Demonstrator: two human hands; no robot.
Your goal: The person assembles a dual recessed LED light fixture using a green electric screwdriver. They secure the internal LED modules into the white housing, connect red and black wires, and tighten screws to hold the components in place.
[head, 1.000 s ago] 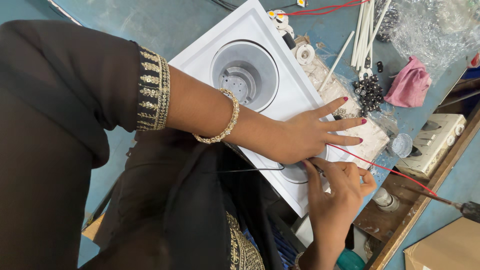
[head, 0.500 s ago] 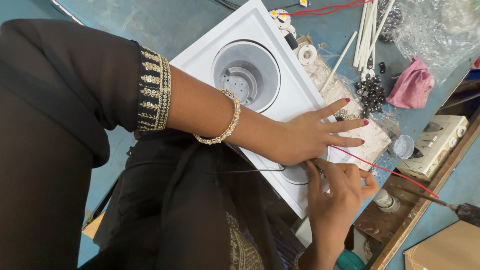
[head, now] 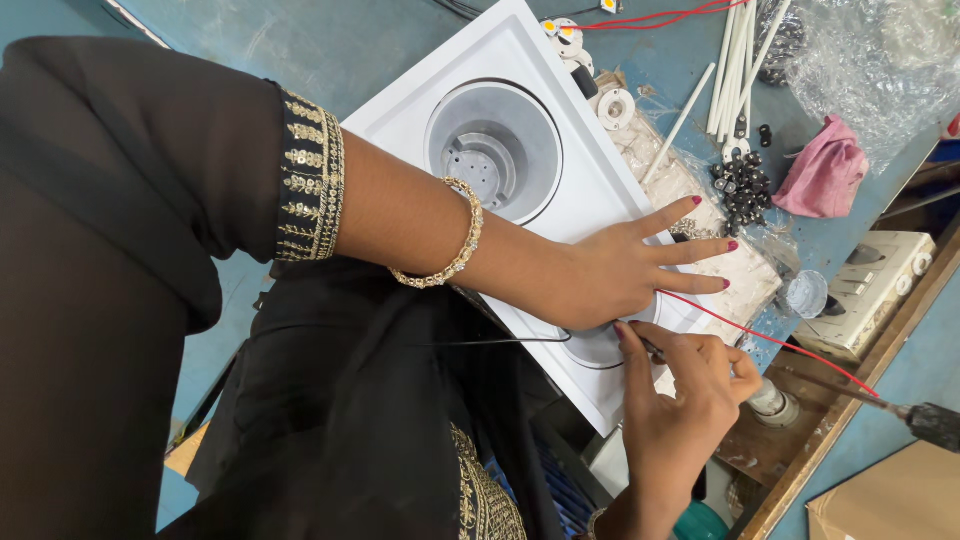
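Near my fingers a flat clear plastic bag (head: 700, 240) full of small whitish bits lies on the blue bench (head: 330, 50), partly under the white frame. A big crinkly clear plastic bag (head: 880, 60) sits at the far right corner. A brown cardboard box (head: 890, 500) shows past the bench's wooden edge. I see no labels, signs or screens.
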